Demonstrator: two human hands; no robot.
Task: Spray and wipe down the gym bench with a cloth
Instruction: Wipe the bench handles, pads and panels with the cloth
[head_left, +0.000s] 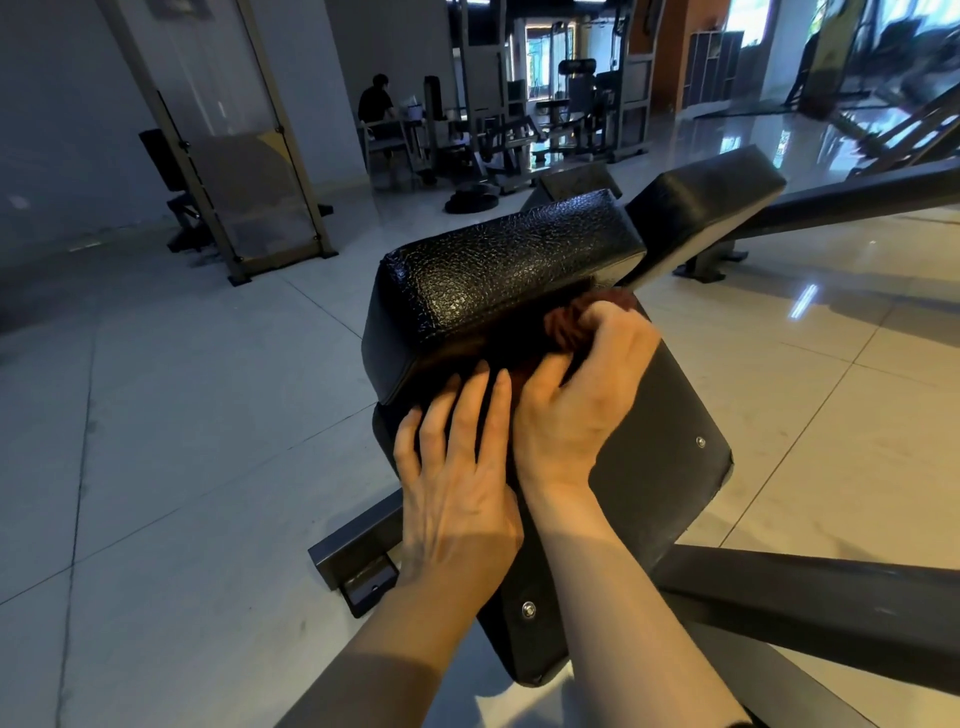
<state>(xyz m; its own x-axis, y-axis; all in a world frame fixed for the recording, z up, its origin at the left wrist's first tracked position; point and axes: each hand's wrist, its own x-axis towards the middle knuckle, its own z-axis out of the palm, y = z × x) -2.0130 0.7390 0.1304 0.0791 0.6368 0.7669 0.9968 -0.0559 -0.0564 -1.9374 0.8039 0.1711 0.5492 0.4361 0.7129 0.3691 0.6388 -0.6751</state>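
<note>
Glossy pale tiled floor, grey wall, weight machines behind, bright windows.

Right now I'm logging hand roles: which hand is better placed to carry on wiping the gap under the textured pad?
Right. The right hand already grips the brown cloth at the gap beneath the textured pad. The left hand lies flat on the panel, fingers straight, seemingly bracing.

Black gym bench on pale floor tiles.
A reddish-brown cloth lies bunched just below the bench's textured pad, with both hands on the bench there.
</note>
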